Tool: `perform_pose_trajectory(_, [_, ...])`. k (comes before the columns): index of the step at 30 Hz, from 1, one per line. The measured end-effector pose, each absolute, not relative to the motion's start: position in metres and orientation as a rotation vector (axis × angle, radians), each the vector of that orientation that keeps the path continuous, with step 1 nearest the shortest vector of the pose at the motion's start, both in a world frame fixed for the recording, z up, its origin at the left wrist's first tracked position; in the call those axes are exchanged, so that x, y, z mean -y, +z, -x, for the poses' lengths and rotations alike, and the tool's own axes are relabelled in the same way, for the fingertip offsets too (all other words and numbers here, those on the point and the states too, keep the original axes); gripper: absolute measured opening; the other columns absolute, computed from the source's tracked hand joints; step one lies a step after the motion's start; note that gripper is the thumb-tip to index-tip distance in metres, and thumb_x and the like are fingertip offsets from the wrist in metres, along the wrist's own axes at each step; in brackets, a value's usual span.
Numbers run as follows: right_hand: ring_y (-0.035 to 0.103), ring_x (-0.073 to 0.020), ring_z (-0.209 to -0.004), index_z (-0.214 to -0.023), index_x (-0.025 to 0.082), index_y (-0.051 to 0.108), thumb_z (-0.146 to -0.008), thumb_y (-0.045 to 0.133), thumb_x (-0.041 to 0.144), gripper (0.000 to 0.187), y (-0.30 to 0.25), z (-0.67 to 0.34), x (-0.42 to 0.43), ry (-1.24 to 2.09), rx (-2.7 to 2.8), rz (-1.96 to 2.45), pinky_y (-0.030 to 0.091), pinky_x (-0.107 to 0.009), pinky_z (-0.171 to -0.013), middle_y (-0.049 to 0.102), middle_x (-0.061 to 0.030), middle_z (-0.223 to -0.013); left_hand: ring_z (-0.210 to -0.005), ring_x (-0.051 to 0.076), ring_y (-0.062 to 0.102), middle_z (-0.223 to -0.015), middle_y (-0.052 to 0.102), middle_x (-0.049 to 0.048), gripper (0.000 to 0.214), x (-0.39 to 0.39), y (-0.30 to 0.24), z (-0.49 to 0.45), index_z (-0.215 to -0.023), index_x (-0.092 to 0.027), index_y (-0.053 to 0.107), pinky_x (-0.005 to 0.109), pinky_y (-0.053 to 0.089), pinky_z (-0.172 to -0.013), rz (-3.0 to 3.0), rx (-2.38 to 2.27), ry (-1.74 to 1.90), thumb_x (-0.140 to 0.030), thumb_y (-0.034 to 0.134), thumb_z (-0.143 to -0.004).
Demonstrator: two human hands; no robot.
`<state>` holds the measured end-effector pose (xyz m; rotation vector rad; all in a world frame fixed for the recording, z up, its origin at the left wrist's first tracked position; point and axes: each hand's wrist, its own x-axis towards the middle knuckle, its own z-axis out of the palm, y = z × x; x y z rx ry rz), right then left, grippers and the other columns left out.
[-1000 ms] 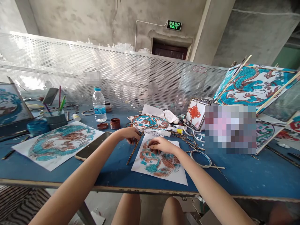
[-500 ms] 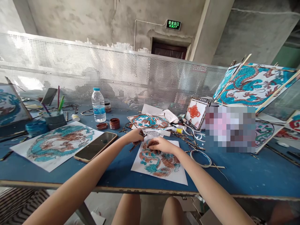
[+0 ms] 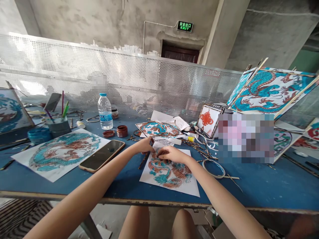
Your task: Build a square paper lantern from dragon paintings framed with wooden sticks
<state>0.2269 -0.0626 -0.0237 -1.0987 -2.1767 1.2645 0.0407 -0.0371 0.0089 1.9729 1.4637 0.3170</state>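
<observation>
"What did your left grip hold?"

"My left grip [image 3: 147, 146] was closed on a dark stick [image 3: 142, 161], whose visible lower part slanted down just beside the left edge of a painted sheet [image 3: 169, 177]; its upper part was hidden."

"And the right?"

"My right grip [image 3: 170, 154] rested, fingers bent, on the upper part of the painted sheet; whether it pinched anything, I could not tell."

"Where was that sheet?"

"It lay flat on the bench [image 3: 122, 186] before me, turquoise and brown. To its left lay a phone [image 3: 102, 156], then a second sheet [image 3: 62, 150]; to its right, a tape ring [image 3: 214, 176]."

"And farther back?"

"A water bottle [image 3: 105, 113] stood near an open paint jar [image 3: 122, 131], before a perforated screen [image 3: 139, 88]"
</observation>
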Motion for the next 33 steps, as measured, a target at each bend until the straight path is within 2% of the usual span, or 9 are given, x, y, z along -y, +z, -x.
perform_pose_trajectory(4, [0.055,-0.0118,-0.060,-0.091,0.016,0.065,-0.077,0.058,0.034,0.024,-0.021,-0.226,0.064,1.243,2.193,1.116,0.039,-0.021,-0.049,0.063,-0.0048,-0.081,-0.043,0.010,0.051,-0.065,0.057,0.0000,0.040,0.033,0.012,-0.034,-0.108,-0.014,0.043,0.019,0.039,-0.037,-2.100,-1.573,0.222,-0.023,0.053,-0.070])
perform_pose_trajectory(7, [0.054,-0.0112,-0.060,-0.090,0.015,0.065,-0.078,0.057,0.033,0.023,-0.020,-0.226,0.065,1.238,2.203,1.100,0.039,-0.020,-0.048,0.063,-0.0047,-0.080,-0.043,0.013,0.054,-0.065,0.061,0.0035,0.035,0.028,0.009,-0.028,-0.102,-0.013,0.048,0.020,0.041,-0.038,-2.201,-1.676,0.104,-0.019,0.048,-0.068])
perform_pose_trajectory(10, [0.054,-0.0111,-0.060,-0.092,0.016,0.065,-0.078,0.057,0.033,0.024,-0.021,-0.227,0.065,1.250,2.204,1.093,0.039,-0.020,-0.049,0.063,-0.0046,-0.081,-0.039,0.015,0.055,-0.065,0.063,0.0066,0.030,0.024,0.005,-0.026,-0.094,-0.013,0.053,0.023,0.042,-0.037,-2.194,-1.696,0.005,-0.021,0.049,-0.066])
perform_pose_trajectory(18, [0.055,-0.0116,-0.062,-0.094,0.017,0.065,-0.078,0.057,0.034,0.025,-0.023,-0.229,0.063,1.234,2.232,1.069,0.039,-0.020,-0.049,0.063,-0.0033,-0.079,-0.041,0.016,0.057,-0.068,0.066,0.0094,0.031,0.028,0.006,-0.029,-0.094,-0.013,0.054,0.023,0.043,-0.039,-2.233,-1.683,-0.030,-0.033,0.046,-0.072])
perform_pose_trajectory(22, [0.054,-0.0111,-0.060,-0.092,0.017,0.065,-0.078,0.057,0.033,0.023,-0.021,-0.229,0.064,1.257,2.227,1.075,0.039,-0.020,-0.050,0.062,-0.0025,-0.076,-0.040,0.014,0.056,-0.080,0.067,0.0107,0.025,0.032,0.007,-0.031,-0.088,-0.014,0.056,0.023,0.042,-0.040,-2.300,-1.647,-0.008,-0.031,0.048,-0.071])
perform_pose_trajectory(25, [0.055,-0.0111,-0.061,-0.092,0.017,0.065,-0.078,0.058,0.033,0.022,-0.020,-0.228,0.065,1.248,2.225,1.082,0.039,-0.020,-0.051,0.062,-0.0027,-0.077,-0.040,0.014,0.056,-0.078,0.068,0.0092,0.023,0.035,0.008,-0.032,-0.086,-0.015,0.057,0.023,0.042,-0.040,-2.319,-1.601,-0.036,-0.029,0.049,-0.070])
perform_pose_trajectory(30, [0.055,-0.0111,-0.062,-0.092,0.018,0.064,-0.078,0.058,0.034,0.022,-0.021,-0.229,0.064,1.272,2.227,1.051,0.040,-0.020,-0.051,0.062,-0.0022,-0.078,-0.051,0.017,0.060,-0.091,0.067,0.0124,0.026,0.037,0.011,-0.031,-0.087,-0.014,0.058,0.025,0.044,-0.049,-2.389,-1.622,-0.001,-0.030,0.050,-0.069])
perform_pose_trajectory(33, [0.056,-0.0112,-0.058,-0.088,0.017,0.062,-0.079,0.057,0.032,0.018,-0.021,-0.233,0.062,1.295,2.207,1.087,0.042,-0.020,-0.049,0.060,-0.0016,-0.073,-0.048,0.017,0.059,-0.086,0.067,0.0107,0.030,0.038,0.012,-0.031,-0.089,-0.015,0.058,0.025,0.043,-0.047,-2.382,-1.615,-0.019,-0.035,0.053,-0.068])
